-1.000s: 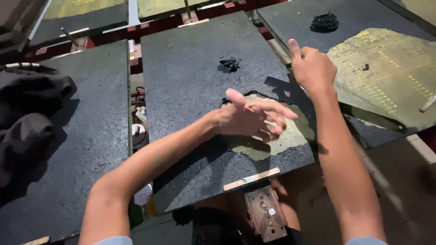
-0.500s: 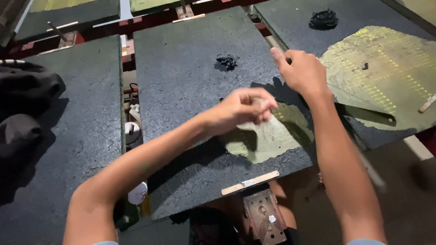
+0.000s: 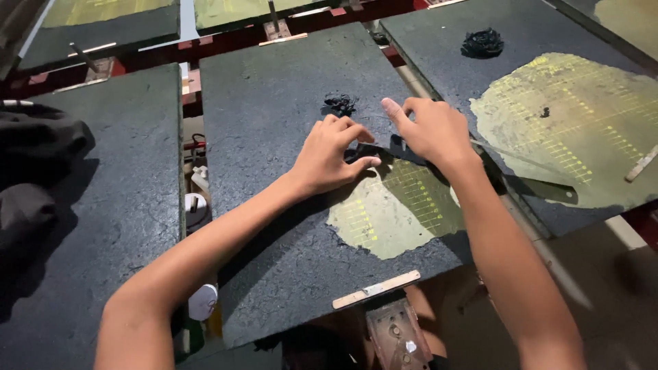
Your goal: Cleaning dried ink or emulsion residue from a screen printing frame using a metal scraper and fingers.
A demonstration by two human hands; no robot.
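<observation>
A dark, rough-coated board point(image 3: 274, 103) lies in front of me. A pale yellow-green patch with a printed grid point(image 3: 391, 212) shows where the black layer is gone. My left hand point(image 3: 336, 154) pinches the lifted edge of the black layer point(image 3: 396, 148) at the patch's upper rim. My right hand point(image 3: 428, 130) is right beside it, fingers curled onto the same flap and forefinger raised. A crumpled black lump point(image 3: 339, 104) lies just beyond my fingertips.
The board on the right point(image 3: 439, 41) has a larger bare yellow patch point(image 3: 569, 123), a black lump point(image 3: 482, 43) and a wooden stick point(image 3: 641, 163). Another stick point(image 3: 375, 290) lies at the near edge. Dark cloth point(image 3: 34, 157) lies on the left board point(image 3: 89, 226).
My left hand left the flat of the patch and went to its upper edge. My right hand came down and left to meet it. The bare yellow-green area looks larger.
</observation>
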